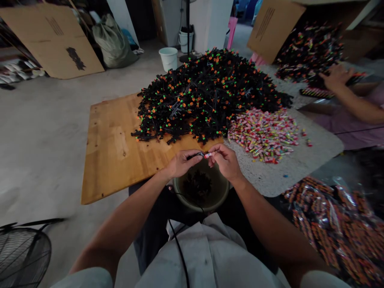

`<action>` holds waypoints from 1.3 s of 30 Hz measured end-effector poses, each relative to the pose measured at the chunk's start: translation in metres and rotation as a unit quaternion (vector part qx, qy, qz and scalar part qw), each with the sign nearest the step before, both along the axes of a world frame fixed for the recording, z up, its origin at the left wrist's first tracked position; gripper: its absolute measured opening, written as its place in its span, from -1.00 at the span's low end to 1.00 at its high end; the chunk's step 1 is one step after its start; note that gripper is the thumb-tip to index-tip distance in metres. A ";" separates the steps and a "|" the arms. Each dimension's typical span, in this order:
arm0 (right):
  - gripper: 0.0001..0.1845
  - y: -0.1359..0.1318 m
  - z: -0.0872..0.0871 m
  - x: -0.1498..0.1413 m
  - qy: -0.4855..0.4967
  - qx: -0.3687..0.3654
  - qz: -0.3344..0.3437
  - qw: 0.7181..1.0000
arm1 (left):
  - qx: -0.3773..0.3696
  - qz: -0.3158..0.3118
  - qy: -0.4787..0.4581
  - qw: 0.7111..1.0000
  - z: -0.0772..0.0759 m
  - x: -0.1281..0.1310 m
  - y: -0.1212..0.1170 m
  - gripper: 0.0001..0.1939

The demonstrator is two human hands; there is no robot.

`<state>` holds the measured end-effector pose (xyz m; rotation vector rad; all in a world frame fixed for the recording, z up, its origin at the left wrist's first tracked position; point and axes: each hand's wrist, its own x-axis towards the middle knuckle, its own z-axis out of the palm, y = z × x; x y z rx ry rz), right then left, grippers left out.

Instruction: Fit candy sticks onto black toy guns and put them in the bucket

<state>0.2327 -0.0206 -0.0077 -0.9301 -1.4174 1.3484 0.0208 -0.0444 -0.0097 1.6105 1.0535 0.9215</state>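
Black piece pinched in left hand; small pink-and-white tube gripped by fingertips of right hand. Both held end toward end above bucket, just beside near table edge; contact between ends cannot be told. Wooden board exposed along left edge, its far side covered by black heap. Tube pile bordered by exposed grey tabletop toward right edge.
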 end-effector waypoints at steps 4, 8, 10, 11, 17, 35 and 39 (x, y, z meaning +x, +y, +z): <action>-0.91 0.000 -0.001 0.000 -0.001 -0.008 0.001 1.000 | 0.005 0.000 0.016 1.000 -0.002 0.000 0.000 -0.58; -0.89 0.000 -0.001 -0.003 -0.008 -0.028 0.008 1.000 | 0.020 -0.016 0.034 0.999 -0.003 0.001 -0.001 -0.60; -0.86 0.000 -0.002 -0.004 -0.014 -0.045 0.007 0.999 | 0.028 -0.032 0.049 0.998 -0.005 0.001 -0.004 -0.59; -0.84 -0.001 -0.004 -0.004 -0.019 -0.052 0.010 0.998 | 0.029 -0.038 0.062 0.997 -0.006 0.000 -0.005 -0.59; -0.75 -0.001 -0.025 0.015 -0.189 -0.098 0.161 0.964 | 0.014 -0.094 0.216 0.972 -0.015 -0.014 -0.005 -0.63; -0.61 0.105 -0.042 0.056 -0.633 0.015 -0.155 0.759 | -0.051 0.305 0.455 0.835 -0.019 -0.054 0.063 -0.58; -0.67 0.086 -0.047 0.064 -0.551 0.010 -0.224 0.804 | -0.075 0.298 0.355 0.883 -0.024 -0.071 0.067 -0.59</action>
